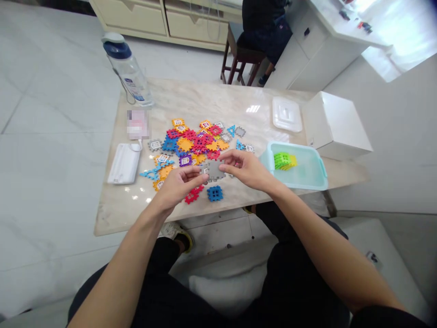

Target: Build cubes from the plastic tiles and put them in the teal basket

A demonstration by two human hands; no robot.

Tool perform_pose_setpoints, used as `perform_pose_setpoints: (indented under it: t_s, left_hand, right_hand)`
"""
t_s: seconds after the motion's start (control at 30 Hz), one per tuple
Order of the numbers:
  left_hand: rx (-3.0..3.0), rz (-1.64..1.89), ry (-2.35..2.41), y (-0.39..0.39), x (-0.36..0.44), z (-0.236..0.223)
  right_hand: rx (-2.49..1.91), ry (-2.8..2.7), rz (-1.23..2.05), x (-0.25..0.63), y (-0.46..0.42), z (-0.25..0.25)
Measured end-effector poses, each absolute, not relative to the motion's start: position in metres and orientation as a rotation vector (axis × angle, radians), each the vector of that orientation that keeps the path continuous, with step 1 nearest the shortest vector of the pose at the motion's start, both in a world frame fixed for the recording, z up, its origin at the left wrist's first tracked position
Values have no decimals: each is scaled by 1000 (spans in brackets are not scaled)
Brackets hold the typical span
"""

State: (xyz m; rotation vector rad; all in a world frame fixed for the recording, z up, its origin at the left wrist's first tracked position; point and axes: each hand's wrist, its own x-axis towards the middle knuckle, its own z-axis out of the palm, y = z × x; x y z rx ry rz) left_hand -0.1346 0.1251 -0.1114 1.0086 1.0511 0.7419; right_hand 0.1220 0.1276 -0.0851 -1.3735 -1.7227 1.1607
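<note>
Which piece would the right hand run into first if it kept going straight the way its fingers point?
The grey square plastic tile just ahead of the right hand. The fingertips seem to be touching it already, though depth is hard to judge from this view.

L hand: back up, wrist angled inward, L fingers curled fwd toward midline, thumb side nearest body. R hand: back up, R fingers extended to person's L, tips bent down. Both hands close together, just off centre of view, in pinch-type pose, fingertips nearly meeting. Forearms bare, converging: L forearm rising from lower edge, R forearm from lower R, wrists slightly flexed.
</note>
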Motion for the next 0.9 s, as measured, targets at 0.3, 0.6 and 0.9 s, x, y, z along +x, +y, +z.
perform_pose_setpoints:
  t_s: [0.3, 0.6, 0.9]
  left_hand:
    - [951, 744, 1053, 123, -136, -113]
    - [983, 742, 1062, 120, -138, -113]
    - [1061, 730, 1085, 116, -137, -124]
  right_hand:
    - [-1416, -1804, 980, 112, 116, -78]
    - [-1364, -2061, 702, 97, 106, -74]
    - [-1353, -2454, 508, 93, 96, -81]
